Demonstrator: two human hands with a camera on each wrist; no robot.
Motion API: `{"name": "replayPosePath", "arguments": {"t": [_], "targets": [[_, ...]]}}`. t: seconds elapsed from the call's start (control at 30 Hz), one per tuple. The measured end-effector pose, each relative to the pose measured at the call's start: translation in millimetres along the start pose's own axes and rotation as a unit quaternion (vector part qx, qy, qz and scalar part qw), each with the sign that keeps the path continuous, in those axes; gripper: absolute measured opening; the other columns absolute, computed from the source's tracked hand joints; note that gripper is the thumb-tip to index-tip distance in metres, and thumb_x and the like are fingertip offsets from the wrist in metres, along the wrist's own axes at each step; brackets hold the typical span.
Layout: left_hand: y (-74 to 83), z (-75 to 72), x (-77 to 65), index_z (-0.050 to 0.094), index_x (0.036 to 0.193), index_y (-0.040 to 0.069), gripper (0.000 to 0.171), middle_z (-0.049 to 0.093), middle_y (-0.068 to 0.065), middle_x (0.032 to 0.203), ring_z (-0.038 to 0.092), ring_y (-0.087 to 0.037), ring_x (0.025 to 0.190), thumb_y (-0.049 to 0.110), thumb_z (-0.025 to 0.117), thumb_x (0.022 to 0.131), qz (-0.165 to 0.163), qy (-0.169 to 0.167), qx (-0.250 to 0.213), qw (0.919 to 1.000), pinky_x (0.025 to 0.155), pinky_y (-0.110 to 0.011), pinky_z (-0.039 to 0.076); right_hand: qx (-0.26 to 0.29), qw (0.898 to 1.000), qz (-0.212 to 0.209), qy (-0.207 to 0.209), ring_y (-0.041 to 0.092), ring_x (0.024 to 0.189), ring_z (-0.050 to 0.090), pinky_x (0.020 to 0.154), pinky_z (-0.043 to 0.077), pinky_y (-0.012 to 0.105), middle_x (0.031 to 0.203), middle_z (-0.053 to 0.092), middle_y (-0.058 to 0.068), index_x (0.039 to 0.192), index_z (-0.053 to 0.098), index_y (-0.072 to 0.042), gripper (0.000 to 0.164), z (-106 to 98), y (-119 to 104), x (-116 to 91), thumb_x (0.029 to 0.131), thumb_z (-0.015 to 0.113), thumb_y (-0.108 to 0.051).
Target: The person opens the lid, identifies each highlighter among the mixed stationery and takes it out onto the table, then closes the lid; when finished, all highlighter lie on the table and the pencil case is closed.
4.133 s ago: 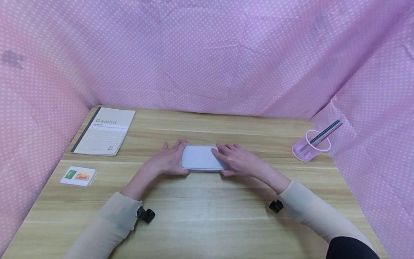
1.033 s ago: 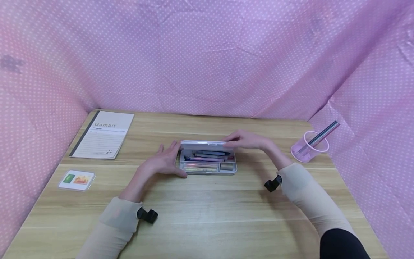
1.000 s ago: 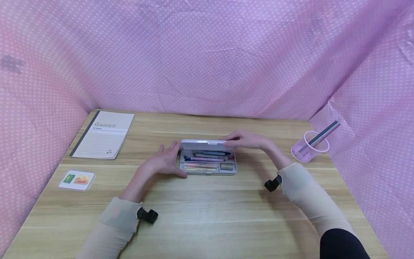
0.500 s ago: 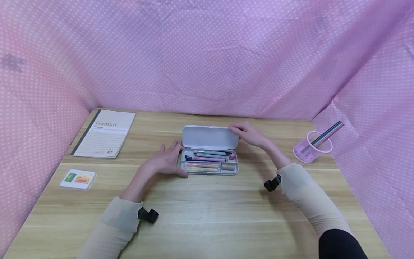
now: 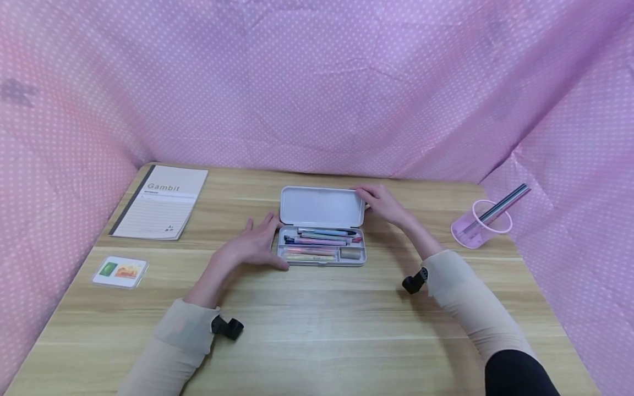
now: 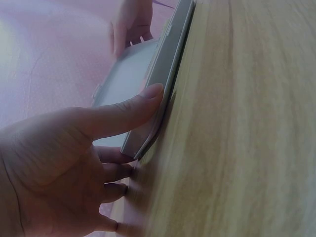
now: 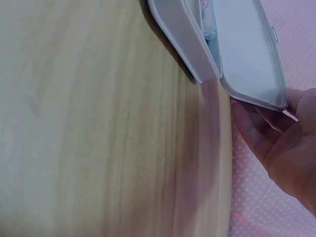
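Observation:
On the wooden table lies a white pencil case (image 5: 322, 264), its lid (image 5: 322, 206) tilted back on the far side. Several pens and pencils (image 5: 322, 241) fill its tray, with a small grey block (image 5: 350, 253) at the right. My left hand (image 5: 250, 245) holds the left end, its thumb (image 6: 128, 113) on the front wall and its index finger near the back corner. The right hand (image 5: 383, 204) grips the lid's upper right corner; in the right wrist view its fingers (image 7: 256, 128) reach behind the lid.
A notebook (image 5: 163, 203) lies at the back left, with a small picture card (image 5: 120, 271) in front of it. A pink pen cup (image 5: 480, 225) holding several dark sticks stands at the right. Pink dotted cloth (image 5: 317, 99) hangs behind the table.
The pencil case was shut at first. The right hand has swung its lid up and backward, uncovering the pens. My left hand has stayed at the left end.

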State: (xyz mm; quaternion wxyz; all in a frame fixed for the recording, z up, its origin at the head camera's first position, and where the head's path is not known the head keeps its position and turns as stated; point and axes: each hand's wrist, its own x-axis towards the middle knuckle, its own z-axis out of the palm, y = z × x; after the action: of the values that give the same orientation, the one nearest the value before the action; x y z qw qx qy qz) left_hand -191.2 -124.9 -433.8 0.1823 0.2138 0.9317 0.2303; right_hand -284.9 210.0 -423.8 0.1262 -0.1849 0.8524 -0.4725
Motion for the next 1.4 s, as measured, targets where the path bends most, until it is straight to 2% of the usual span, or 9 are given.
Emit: {"name": "replayPosePath", "arguments": {"t": [0.2,0.47,0.87,0.97,1.07,1.2,1.3,1.4], "targets": [[1.5,-1.5,-0.7,0.032,0.135,0.008,0.098,0.012,-0.026,0.156,0.004,-0.036,0.148,0.052,0.08,0.063,0.0,-0.003,-0.001,1.0,0.115,-0.065,-0.002,0.009,1.0,0.02,0.009,0.032,0.088,0.065,0.073,0.059,0.047,0.114,0.061,0.025,0.129,0.053,-0.002,0.036,1.5,1.2,-0.5,0.102,0.039,-0.021],[-0.7,-0.6,-0.4,0.033,0.134,0.008,0.095,0.013,-0.027,0.155,0.006,-0.038,0.147,0.052,0.081,0.063,0.004,0.001,-0.004,1.0,0.114,-0.067,-0.001,-0.008,1.0,0.024,0.017,0.033,0.085,0.066,0.074,0.059,0.048,0.112,0.061,0.025,0.128,0.054,-0.003,0.036,3.0,2.8,-1.5,0.102,0.038,-0.023],[-2.6,0.6,0.7,0.034,0.134,0.009,0.096,0.011,-0.027,0.156,0.006,-0.038,0.147,0.054,0.08,0.063,0.002,0.0,0.002,1.0,0.114,-0.067,0.0,-0.004,0.999,0.032,0.015,0.038,0.091,0.064,0.077,0.058,0.051,0.117,0.06,0.024,0.129,0.054,-0.005,0.038,2.2,1.6,-4.3,0.102,0.038,-0.027],[-3.1,0.8,1.2,0.033,0.134,0.009,0.097,0.011,-0.027,0.156,0.006,-0.038,0.147,0.054,0.08,0.062,0.003,0.001,0.002,1.0,0.114,-0.067,-0.001,0.011,0.999,0.031,0.011,0.041,0.093,0.063,0.08,0.056,0.056,0.119,0.059,0.026,0.129,0.053,-0.003,0.037,1.2,-10.5,-9.8,0.102,0.039,-0.022],[-3.1,0.5,1.1,0.034,0.134,0.009,0.096,0.011,-0.027,0.156,0.006,-0.039,0.147,0.054,0.08,0.062,0.004,0.001,0.002,1.0,0.114,-0.067,-0.001,0.014,1.0,0.02,0.017,0.04,0.096,0.062,0.081,0.054,0.058,0.122,0.059,0.025,0.13,0.053,-0.003,0.036,1.2,-11.4,-12.3,0.102,0.039,-0.02],[-3.5,0.7,1.3,0.033,0.134,0.01,0.097,0.012,-0.026,0.156,0.006,-0.038,0.147,0.055,0.08,0.062,0.004,0.001,0.003,1.0,0.114,-0.067,0.0,-0.004,0.999,0.004,0.048,0.032,0.102,0.061,0.081,0.056,0.053,0.126,0.058,0.018,0.132,0.053,-0.008,0.038,3.3,-2.5,-14.3,0.101,0.041,-0.027],[-3.8,0.6,1.5,0.033,0.135,0.01,0.099,0.012,-0.026,0.156,0.005,-0.037,0.147,0.056,0.08,0.062,0.003,-0.001,0.001,1.0,0.115,-0.066,-0.001,-0.014,0.996,-0.005,0.085,0.03,0.106,0.059,0.085,0.056,0.048,0.128,0.056,0.017,0.135,0.05,-0.012,0.04,4.6,-9.8,-22.8,0.099,0.045,-0.029],[-4.2,0.4,1.9,0.031,0.137,0.011,0.1,0.011,-0.025,0.157,0.004,-0.036,0.148,0.056,0.08,0.062,0.0,-0.002,0.0,1.0,0.115,-0.065,-0.001,-0.003,0.99,-0.026,0.137,0.033,0.112,0.056,0.091,0.053,0.042,0.13,0.054,0.019,0.137,0.047,-0.01,0.042,6.6,-26.8,-36.0,0.097,0.052,-0.02]]}}
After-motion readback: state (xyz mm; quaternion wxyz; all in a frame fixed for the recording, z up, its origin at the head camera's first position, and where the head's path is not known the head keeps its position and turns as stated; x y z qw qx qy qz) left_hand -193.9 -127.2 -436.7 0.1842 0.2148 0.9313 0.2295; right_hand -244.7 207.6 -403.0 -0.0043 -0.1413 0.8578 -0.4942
